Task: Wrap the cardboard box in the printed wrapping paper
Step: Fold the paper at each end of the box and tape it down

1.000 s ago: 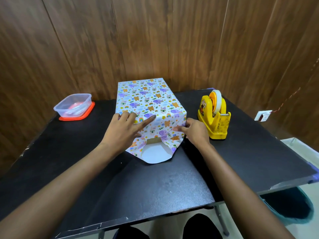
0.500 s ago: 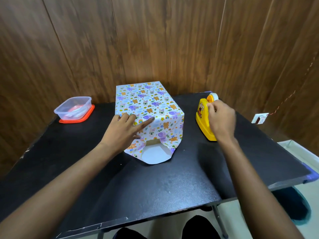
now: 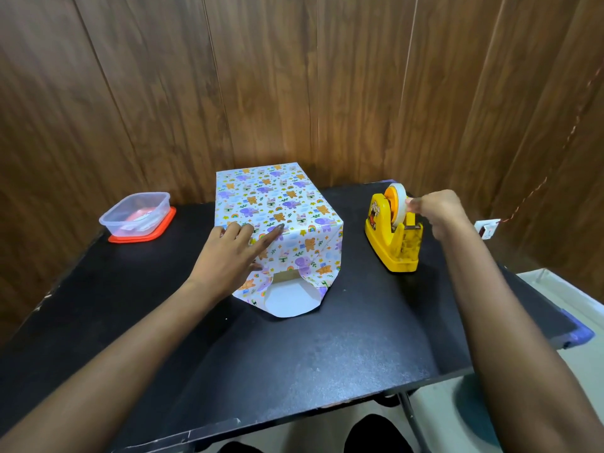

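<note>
At the middle of the black desk stands the cardboard box, nearly covered in the printed wrapping paper. The paper lies smooth over the top and sides. At the near end it is folded in from both sides, which leaves a small patch of bare cardboard low down. A flap with its white underside up lies flat on the desk in front of it.

The left hand rests on the box's near top edge, with straight fingers that press the paper down.

The right hand is at the yellow tape dispenser, just right of the box. Its fingers are curled and pinch at the rim of the tape roll, probably on the loose end, though the strip is too thin to make out.

Well to the left, a clear plastic container sits on an orange lid.
</note>
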